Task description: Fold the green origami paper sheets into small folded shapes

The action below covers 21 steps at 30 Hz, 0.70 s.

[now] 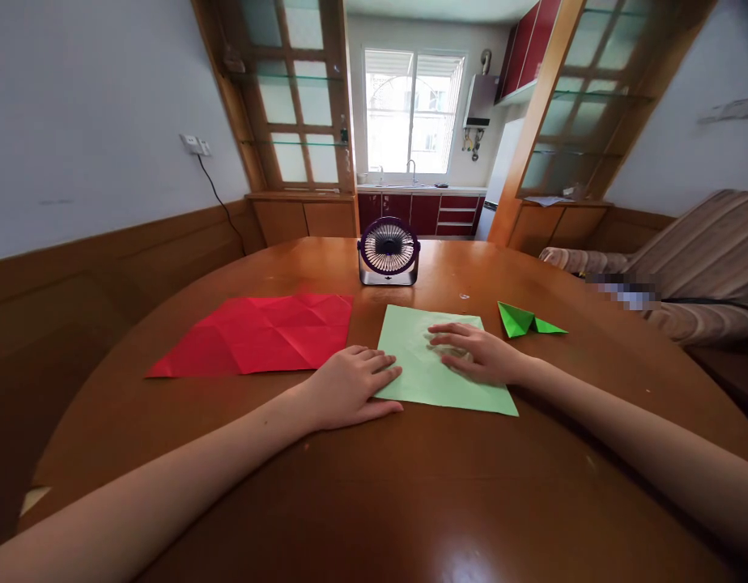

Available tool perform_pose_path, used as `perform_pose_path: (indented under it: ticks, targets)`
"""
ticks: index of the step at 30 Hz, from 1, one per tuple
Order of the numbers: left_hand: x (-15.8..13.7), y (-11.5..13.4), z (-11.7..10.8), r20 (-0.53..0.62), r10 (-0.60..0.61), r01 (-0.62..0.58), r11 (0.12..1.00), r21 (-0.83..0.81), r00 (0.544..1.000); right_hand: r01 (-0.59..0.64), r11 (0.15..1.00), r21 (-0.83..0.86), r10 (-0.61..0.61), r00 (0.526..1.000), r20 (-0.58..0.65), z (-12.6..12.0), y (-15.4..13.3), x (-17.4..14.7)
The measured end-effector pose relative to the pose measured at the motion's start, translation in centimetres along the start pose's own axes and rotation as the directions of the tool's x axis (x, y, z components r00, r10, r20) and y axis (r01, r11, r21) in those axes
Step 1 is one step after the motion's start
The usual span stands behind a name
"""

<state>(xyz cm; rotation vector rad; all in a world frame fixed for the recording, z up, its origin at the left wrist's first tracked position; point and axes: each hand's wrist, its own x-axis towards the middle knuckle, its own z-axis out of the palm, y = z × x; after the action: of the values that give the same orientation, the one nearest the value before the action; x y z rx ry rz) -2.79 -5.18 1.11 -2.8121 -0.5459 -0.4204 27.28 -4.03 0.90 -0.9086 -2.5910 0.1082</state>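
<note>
A pale green sheet of paper (435,380) lies flat on the wooden table in front of me. My left hand (353,385) rests across its lower left edge, fingers stretched out and partly on the sheet. Over the right half of the paper, my right hand (471,352) is spread with its fingers pointing left, holding nothing. To the left is a creased red sheet of paper (277,332), near my left wrist. Beyond my right wrist sits a folded bright green paper piece (520,321) with pointed ends.
A small dark round fan (388,247) on a stand is just behind the pale green sheet. The rounded wooden table (374,502) reaches toward a kitchen counter. A striped armchair (683,259) stands at the right, and a wall socket (195,146) with a cord is at the left.
</note>
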Motion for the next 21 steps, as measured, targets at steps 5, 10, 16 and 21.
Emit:
perform_pose_path:
  ticks: [5, 10, 16, 21]
  targets:
    - [-0.1, -0.1, 0.2, -0.029, -0.063, 0.064, 0.996, 0.054, 0.998, 0.038, 0.989, 0.145, -0.058, 0.988, 0.143, -0.4, -1.6, -1.3]
    - [0.1, -0.2, 0.6, -0.100, 0.017, -0.018, 1.000, -0.013, 0.995, -0.012, 0.984, 0.175, -0.015, 0.988, 0.151, -0.2, -1.8, -1.4]
    - [0.2, -0.2, 1.0, -0.193, 0.051, -0.073, 0.992, -0.107, 0.980, -0.102, 0.967, 0.232, 0.065, 0.985, 0.161, -0.2, -1.8, -1.4]
    - [0.6, 0.2, 1.2, -0.215, 0.154, -0.146, 0.988, 0.054, 0.964, -0.144, 0.949, 0.280, 0.095, 0.979, 0.180, -0.2, -2.2, -1.4]
